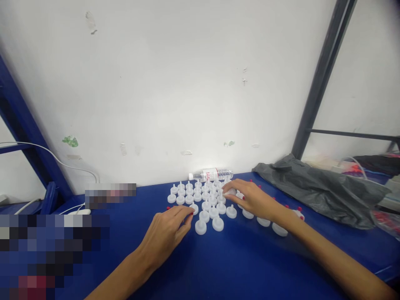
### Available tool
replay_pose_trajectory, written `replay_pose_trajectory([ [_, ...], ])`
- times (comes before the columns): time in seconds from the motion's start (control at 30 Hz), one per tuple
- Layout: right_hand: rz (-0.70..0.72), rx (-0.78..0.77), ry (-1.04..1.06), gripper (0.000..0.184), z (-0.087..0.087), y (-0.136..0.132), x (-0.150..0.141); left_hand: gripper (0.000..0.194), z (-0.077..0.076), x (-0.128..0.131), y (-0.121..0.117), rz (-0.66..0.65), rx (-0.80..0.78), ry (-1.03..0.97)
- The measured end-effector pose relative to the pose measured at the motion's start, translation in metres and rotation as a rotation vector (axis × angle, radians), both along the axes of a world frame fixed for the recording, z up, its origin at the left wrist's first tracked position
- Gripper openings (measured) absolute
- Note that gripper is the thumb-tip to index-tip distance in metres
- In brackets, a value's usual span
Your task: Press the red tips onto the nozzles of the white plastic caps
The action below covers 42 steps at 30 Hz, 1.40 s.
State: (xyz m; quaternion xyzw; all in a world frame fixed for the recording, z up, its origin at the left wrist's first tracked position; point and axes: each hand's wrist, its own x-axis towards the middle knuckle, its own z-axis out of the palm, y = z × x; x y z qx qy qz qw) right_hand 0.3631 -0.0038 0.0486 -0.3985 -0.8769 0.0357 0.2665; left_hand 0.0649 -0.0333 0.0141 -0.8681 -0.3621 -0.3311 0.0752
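Observation:
Several white caps with pointed nozzles [200, 227] stand upright in loose rows on the blue table [200, 266]. My left hand [167, 227] is closed at the left side of the group, its thumb and fingertips on one white nozzle cap [194, 207]. At the right side of the group, my right hand [250, 196] pinches another white nozzle cap [229, 192]. Beyond and under my right forearm are more white caps [279, 229], some with red tips [299, 208]; the arm partly hides them.
A clear plastic bottle [211, 174] with a white cap lies on its side against the white wall [187, 83]. Dark grey plastic sheeting [318, 189] is heaped at the right. A metal post [323, 79] rises behind it. White cables [59, 160] hang at the left, near pixelated areas.

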Motion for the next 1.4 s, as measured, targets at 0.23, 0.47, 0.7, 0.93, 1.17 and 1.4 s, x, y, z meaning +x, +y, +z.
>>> replay_pose_trajectory([
  [0.23, 0.206, 0.129, 0.113, 0.031, -0.011, -0.024, -0.035, 0.023, 0.000, 0.003, -0.006, -0.098, 0.101, 0.019],
  [0.47, 0.294, 0.167, 0.144, 0.046, -0.015, -0.031, -0.048, 0.022, -0.002, 0.012, -0.017, -0.208, 0.134, 0.018],
  [0.7, 0.286, 0.129, 0.107, 0.047, -0.029, -0.032, -0.051, 0.027, -0.001, 0.016, -0.028, -0.218, 0.072, 0.051],
  [0.93, 0.308, 0.063, 0.139, 0.029, -0.026, -0.036, -0.051, 0.021, 0.000, 0.013, -0.023, -0.114, 0.037, -0.049],
  [1.17, 0.280, 0.143, 0.148, 0.016, -0.027, -0.040, -0.056, 0.029, 0.002, 0.015, -0.025, -0.046, -0.052, 0.021],
  [1.4, 0.365, 0.231, 0.082, 0.011, -0.025, -0.043, -0.058, 0.028, -0.001, 0.015, -0.029, -0.085, -0.105, 0.019],
])
